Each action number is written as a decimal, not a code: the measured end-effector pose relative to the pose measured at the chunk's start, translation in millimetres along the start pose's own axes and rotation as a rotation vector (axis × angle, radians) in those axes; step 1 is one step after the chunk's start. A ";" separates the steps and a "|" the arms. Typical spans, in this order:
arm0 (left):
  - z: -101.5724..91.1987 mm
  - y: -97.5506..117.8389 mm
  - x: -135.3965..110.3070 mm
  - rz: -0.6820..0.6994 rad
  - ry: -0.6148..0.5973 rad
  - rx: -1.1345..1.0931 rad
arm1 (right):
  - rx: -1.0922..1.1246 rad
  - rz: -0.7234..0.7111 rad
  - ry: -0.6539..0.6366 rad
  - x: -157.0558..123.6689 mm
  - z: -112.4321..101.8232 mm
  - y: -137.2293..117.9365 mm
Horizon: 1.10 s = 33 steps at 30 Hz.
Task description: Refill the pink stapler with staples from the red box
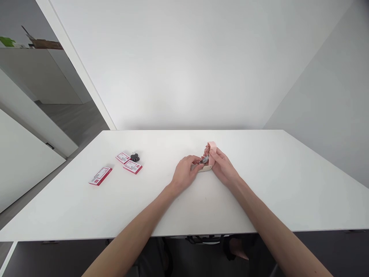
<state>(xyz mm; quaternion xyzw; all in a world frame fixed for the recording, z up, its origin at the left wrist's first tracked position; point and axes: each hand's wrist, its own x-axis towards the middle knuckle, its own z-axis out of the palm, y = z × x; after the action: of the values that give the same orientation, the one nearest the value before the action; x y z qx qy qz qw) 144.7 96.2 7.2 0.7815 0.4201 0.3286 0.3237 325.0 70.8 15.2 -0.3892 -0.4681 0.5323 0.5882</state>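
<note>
A small stapler with a raised pink cover (pixel 212 147) and a cream base (pixel 206 168) is between my hands, over the middle of the white table. A dark metal part (pixel 204 159) shows inside it. My left hand (pixel 186 171) grips the base from the left, thumb along the near side and fingers over the metal part. My right hand (pixel 223 165) is closed around the pink cover from the right, with some fingertips behind it. My fingers hide part of the stapler's inside.
On the left of the table (pixel 161 146) lie three flat red-and-white boxes, one box (pixel 100 176) apart from another box (pixel 133 166) and a farther box (pixel 122 157). Beside these two sits a small black object with metal tips (pixel 134 156). A white wall (pixel 184 77) rises behind the table.
</note>
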 end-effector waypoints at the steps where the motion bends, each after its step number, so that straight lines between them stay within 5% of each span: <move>1: 0.0 0.1 0.0 0.002 0.001 0.001 | 0.007 0.000 0.002 0.6 -0.7 0.8; 24: -1.1 3.0 -0.9 0.016 0.011 -0.004 | 0.005 -0.046 0.043 1.0 -3.3 0.6; 33: 0.6 2.4 -1.4 0.022 0.045 -0.003 | 0.052 -0.080 0.170 2.8 -3.8 -2.9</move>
<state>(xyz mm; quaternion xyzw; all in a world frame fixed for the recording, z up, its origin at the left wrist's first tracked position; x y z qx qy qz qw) 145.6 93.8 8.4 0.7779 0.4183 0.3502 0.3118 329.3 73.3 17.4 -0.3986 -0.4177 0.4853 0.6566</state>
